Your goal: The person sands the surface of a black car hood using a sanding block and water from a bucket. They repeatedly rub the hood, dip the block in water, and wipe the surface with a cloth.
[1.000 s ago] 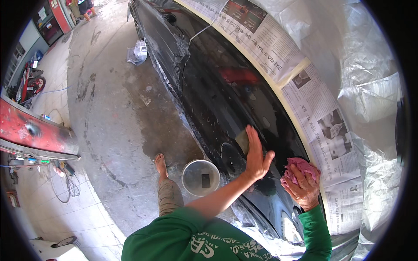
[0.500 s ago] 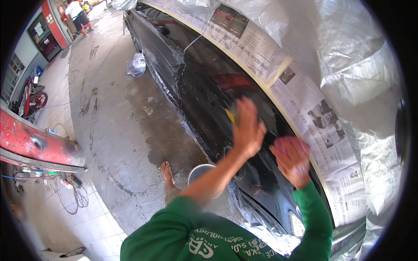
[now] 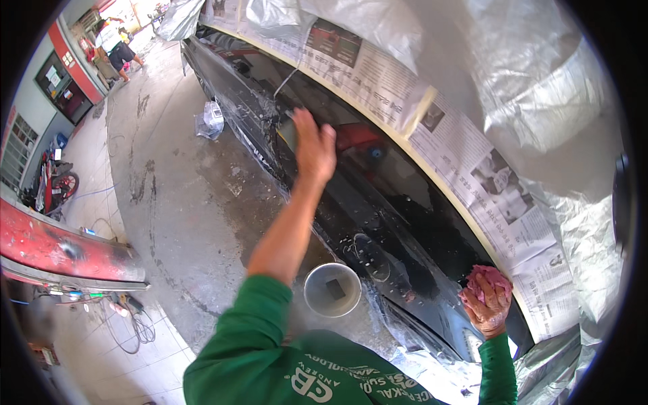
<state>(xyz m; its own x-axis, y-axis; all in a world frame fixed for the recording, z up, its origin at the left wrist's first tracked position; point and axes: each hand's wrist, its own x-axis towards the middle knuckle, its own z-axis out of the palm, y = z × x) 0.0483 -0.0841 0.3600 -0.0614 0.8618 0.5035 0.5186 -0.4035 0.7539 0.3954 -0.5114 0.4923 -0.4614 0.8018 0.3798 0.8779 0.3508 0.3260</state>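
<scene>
Under my left hand (image 3: 314, 152) is a flat pad with a yellowish edge (image 3: 289, 137), mostly hidden by the fingers. That hand lies over the wet black car side panel (image 3: 405, 223), well up along it. A crumpled pink cloth (image 3: 487, 278) is gripped in my right hand (image 3: 489, 312), pressed to the panel near its lower right end, beside the masked edge. Water drops and streaks show on the black surface between the two hands.
Newspaper (image 3: 466, 158) and silvery plastic sheeting (image 3: 533, 88) cover the car along the right. A bucket (image 3: 310, 291) with a dark square piece inside stands below the panel. Left are a red beam (image 3: 61, 246), cables (image 3: 138, 331) and a motorcycle (image 3: 54, 182). Another person (image 3: 118, 50) is far off.
My left hand has moved up and left along the panel with the pad. My right hand has slid down and right with the pink cloth. The bucket now shows fully.
</scene>
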